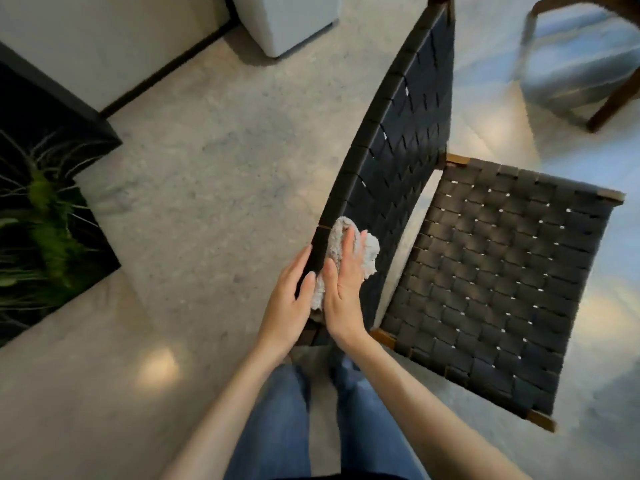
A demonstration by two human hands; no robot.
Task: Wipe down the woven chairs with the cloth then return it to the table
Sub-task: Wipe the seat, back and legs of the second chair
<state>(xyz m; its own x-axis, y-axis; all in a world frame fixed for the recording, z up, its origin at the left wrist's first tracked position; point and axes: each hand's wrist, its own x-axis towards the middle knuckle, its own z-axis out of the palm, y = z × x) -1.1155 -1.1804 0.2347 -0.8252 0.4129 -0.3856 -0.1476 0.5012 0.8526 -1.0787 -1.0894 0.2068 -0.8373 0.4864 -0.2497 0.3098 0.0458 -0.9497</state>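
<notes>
**Q:** How do we have the hands set?

**A:** Our right hand (346, 282) lies flat with the fingers straight. It presses the cloth (370, 254) against the inner face of the backrest (398, 150), at the near end just below the top rail. It pinches nothing; the palm pins the cloth in place. Our left hand (291, 299) is also spread. Its fingers run straight along the outer side of the same rail, and the thumb lies toward the top edge. We judge that it braces the backrest against the wiping pressure. Both forearms reach forward from the bottom of the view, with the wrists close together, one on each side of the rail.

**Q:** Where exactly is the cloth?

**A:** It is bunched between our right palm and the webbing. Its edges show beyond the fingertips and beside the thumb. It touches the backrest only.

**Q:** How far along do we judge the task?

**A:** We are mid-wipe on one woven chair (467, 254). The cloth sits at one end of the backrest, and the view does not show which strips are already clean. The seat (519, 306) carries no cloth. A second chair (575, 64) stands well apart across the floor (207, 185). It is too blurred for us to tell whether it is woven or wiped.

**Q:** What is left?

**A:** By our estimate:
1. Wipe the rest of the backrest.
2. Wipe the seat.
3. Wipe any further woven chairs.
4. Return the cloth to the bench, which is not in view.
</notes>
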